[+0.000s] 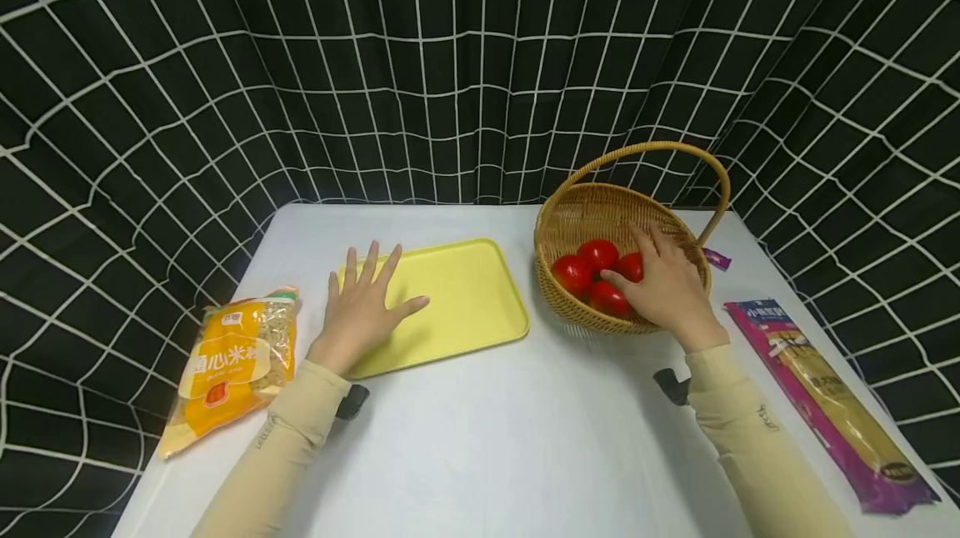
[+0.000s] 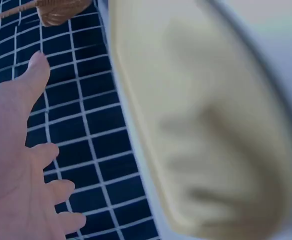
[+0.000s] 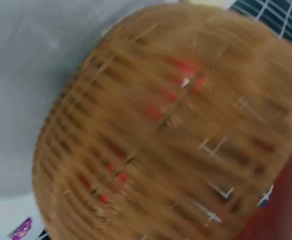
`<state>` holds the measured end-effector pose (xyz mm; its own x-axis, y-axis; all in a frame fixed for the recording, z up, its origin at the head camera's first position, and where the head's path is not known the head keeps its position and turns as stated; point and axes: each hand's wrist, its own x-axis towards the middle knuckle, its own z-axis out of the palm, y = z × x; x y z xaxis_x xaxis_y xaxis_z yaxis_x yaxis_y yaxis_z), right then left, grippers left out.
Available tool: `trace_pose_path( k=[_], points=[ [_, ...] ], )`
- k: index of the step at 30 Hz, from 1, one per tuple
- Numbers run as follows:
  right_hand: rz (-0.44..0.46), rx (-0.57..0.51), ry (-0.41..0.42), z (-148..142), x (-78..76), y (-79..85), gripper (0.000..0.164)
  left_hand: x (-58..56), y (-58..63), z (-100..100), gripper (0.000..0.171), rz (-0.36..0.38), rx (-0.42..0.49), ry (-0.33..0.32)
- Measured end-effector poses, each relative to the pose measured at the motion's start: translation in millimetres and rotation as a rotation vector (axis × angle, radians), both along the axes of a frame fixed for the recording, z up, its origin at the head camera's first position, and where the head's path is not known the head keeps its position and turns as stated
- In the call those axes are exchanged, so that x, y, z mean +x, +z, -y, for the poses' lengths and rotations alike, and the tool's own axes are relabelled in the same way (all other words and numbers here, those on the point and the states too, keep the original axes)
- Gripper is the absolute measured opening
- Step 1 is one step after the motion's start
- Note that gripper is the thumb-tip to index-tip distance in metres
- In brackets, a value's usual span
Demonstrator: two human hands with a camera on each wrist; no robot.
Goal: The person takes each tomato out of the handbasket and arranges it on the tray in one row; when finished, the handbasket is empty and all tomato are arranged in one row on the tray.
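Observation:
My left hand (image 1: pixel 358 309), fingers spread and straight, is over the left end of a yellow tray (image 1: pixel 457 304). In the left wrist view the palm (image 2: pixel 6 165) faces a blurred tray (image 2: pixel 150 100) that carries the hand's shadow, with a gap between. On the right, my right hand (image 1: pixel 670 288) reaches over the front right rim of a wicker basket (image 1: pixel 592 213) with an arched handle. Its fingers are spread beside several shiny red round fruits (image 1: pixel 573 274); whether they touch one cannot be told. The right wrist view is filled by the basket's woven outside (image 3: pixel 150 140).
An orange bag of food (image 1: pixel 236 354) with Chinese print lies at the left. Along the right edge lies a long purple packet (image 1: pixel 825 396), with a small purple wrapper (image 1: pixel 717 258) behind it. Black grid-patterned cloth (image 1: pixel 465 62) surrounds the white table (image 1: pixel 480 455).

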<state>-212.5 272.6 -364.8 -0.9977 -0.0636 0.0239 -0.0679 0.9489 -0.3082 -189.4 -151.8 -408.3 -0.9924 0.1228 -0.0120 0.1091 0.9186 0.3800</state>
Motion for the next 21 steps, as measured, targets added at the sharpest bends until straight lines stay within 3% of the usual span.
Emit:
trace_pose_path(
  k=[5, 10, 21],
  points=[
    [0.058, -0.006, 0.003, -15.9, -9.6, -3.6, 0.097, 12.4, -24.1, 18.1, 0.108, 0.078, 0.012, 0.016],
    [0.115, 0.0, -0.003, -22.3, -11.6, -6.2, 0.104, 27.3, -45.2, 27.3, 0.114, 0.095, 0.033, 0.02],
    [0.14, 0.014, 0.008, -15.1, -7.5, -10.4, 0.096, 54.0, -59.1, 37.5, 0.116, 0.162, 0.102, 0.058]
  ],
)
